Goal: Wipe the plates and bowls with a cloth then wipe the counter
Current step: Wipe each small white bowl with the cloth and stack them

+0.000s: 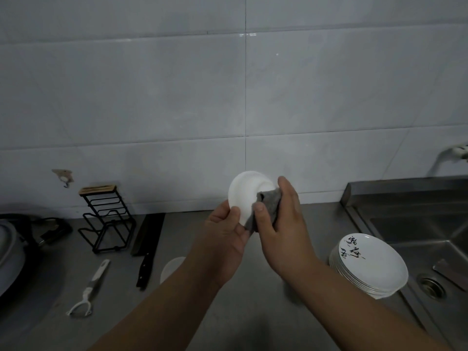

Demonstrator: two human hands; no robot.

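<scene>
Above the grey steel counter (253, 287), the left hand (225, 234) grips a small white ceramic bowl (243, 193) by its rim; the right hand (281, 219) pinches a grey cloth (268, 206) against it. A stack of white plates (372, 269) sits right.

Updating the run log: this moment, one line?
left hand grips bowl | right hand holds cloth against it | plate stack beside sink
</scene>
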